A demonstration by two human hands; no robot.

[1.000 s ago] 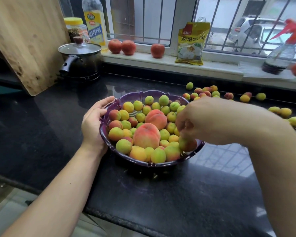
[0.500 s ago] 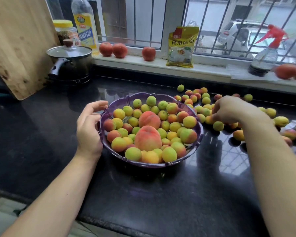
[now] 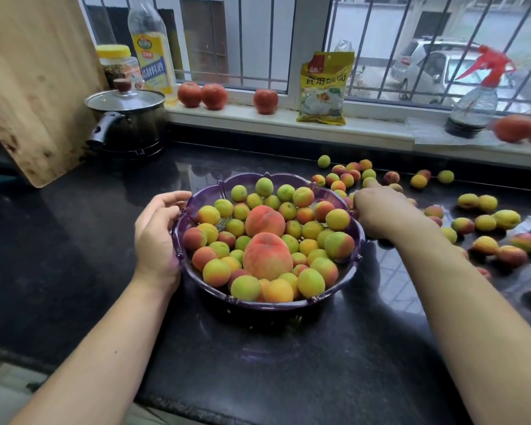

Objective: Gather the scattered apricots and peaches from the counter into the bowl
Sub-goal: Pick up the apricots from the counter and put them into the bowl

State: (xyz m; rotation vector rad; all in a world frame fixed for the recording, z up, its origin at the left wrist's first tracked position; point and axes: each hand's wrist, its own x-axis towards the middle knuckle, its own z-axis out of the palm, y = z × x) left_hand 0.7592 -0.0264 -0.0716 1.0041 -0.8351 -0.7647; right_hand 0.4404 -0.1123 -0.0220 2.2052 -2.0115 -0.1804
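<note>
A purple bowl (image 3: pixel 258 303) stands mid-counter, heaped with apricots (image 3: pixel 311 282) and two peaches (image 3: pixel 267 253). My left hand (image 3: pixel 155 234) grips the bowl's left rim, fingers curled over the edge. Just past the right rim, my right hand (image 3: pixel 380 210) curls down over a few apricots, palm down, with one finger stretched toward the back; the fruit under it is mostly hidden. Several loose apricots (image 3: pixel 485 222) lie scattered over the black counter (image 3: pixel 74 256) to the right and behind the bowl.
A lidded black pot (image 3: pixel 129 124) and a leaning wooden board (image 3: pixel 34 87) stand at the back left. The windowsill holds an oil bottle (image 3: pixel 151 53), tomatoes (image 3: pixel 203 95), a yellow bag (image 3: pixel 324 90) and a spray bottle (image 3: pixel 475 105). The counter's front edge runs along the bottom.
My right hand left the bowl, reached to the loose apricots on the right, and has now drawn back toward the bowl's rim. The left hand stayed on the bowl.
</note>
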